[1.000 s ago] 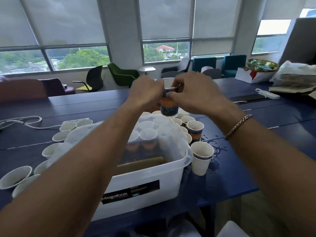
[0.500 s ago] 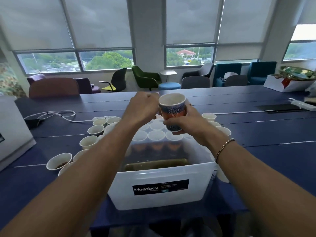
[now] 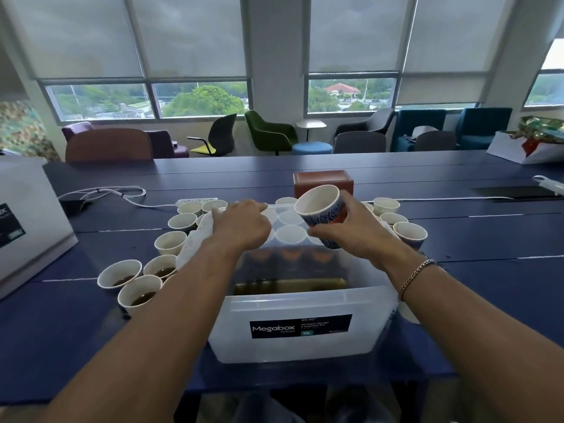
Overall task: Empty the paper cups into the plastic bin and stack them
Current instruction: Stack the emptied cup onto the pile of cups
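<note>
Head view, right grip (image 3: 357,235) clasping tilted paper cup (image 3: 320,209) above bin (image 3: 274,305), left grip (image 3: 241,228) unclear.

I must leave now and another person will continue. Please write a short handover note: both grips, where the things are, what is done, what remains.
Right grip: holds a patterned cup, tilted above the bin; the cup looks empty.
Left grip: palm down over the bin's far left corner; hold unclear.
Done: brown liquid lies in the bin.
To do: cups with liquid stand left of the bin and more cups stand to its right; emptying and stacking remain.
</note>
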Demonstrator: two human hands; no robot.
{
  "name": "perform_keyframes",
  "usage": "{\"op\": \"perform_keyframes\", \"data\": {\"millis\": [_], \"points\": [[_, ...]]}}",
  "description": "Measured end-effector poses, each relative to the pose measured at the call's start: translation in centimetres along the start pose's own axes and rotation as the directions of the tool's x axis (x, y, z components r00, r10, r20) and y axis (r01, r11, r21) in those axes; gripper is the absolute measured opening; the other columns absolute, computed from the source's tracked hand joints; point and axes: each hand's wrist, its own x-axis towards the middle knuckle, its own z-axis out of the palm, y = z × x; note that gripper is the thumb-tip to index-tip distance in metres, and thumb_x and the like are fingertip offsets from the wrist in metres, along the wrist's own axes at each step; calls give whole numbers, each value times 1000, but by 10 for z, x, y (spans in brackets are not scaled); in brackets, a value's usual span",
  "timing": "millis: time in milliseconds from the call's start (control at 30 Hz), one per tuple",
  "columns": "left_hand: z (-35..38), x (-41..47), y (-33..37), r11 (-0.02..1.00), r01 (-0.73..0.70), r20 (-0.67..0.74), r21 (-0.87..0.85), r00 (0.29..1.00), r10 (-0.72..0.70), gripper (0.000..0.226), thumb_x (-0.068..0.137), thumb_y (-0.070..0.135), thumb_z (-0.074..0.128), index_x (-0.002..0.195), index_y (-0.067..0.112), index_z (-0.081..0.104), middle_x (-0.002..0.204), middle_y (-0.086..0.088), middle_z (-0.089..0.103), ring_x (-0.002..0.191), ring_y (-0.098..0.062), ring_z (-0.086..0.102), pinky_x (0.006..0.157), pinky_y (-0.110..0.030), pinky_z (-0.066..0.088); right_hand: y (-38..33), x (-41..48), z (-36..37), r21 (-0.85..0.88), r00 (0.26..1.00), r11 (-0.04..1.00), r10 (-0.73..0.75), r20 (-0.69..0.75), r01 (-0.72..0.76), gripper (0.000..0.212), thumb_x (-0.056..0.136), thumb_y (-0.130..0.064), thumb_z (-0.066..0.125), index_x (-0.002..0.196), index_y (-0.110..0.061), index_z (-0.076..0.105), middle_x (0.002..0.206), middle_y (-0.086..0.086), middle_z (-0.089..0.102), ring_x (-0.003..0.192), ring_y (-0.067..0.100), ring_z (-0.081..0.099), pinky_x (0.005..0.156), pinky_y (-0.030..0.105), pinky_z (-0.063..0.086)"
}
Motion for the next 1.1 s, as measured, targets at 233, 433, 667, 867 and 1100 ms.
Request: {"op": "perform_keyframes", "data": {"millis": [233,433,667,867,1100], "points": [[-2,-2,-5,999,-30,79,18,996,28,57,97,20,47,150,34,35,161,5,27,148,-25,23,117,-65,11,10,4,2,-245,998,968,-56,-9,52,73,74,-25,82,130,-31,34,116,-12,44,106,10,46,83,22,40],[0,-1,-5,999,-26,75,31,997,23,57,97,21,49,151,35,33,162,5,25,149,-25,21,117,-64,11,15,6,3,-398,996,914,-88,-10,77,77,70,-30,83,131,-31,36,125,-4,54,109,16,52,93,32,48],[0,-3,-6,999,-32,72,28,997,30,58,97,21,49,151,34,33,162,5,25,149,-26,20,117,-64,9,15,5,4,-513,993,854,-113,-16,89,78,67,-37,83,130,-31,38,124,-1,57,110,20,54,95,42,51],[1,-2,-5,999,-31,75,34,997,29,59,97,22,51,152,34,32,162,4,24,149,-26,19,118,-64,9,15,5,6,-545,991,833,-128,-26,93,77,65,-42,82,128,-33,40,121,-2,58,108,20,54,93,44,52],[2,-1,-6,999,-38,77,37,996,35,59,98,23,51,152,34,30,163,4,23,150,-25,19,117,-65,9,16,4,6,-565,992,821,-125,-34,84,79,66,-40,83,131,-31,39,124,-1,57,110,21,54,94,42,52]]}}
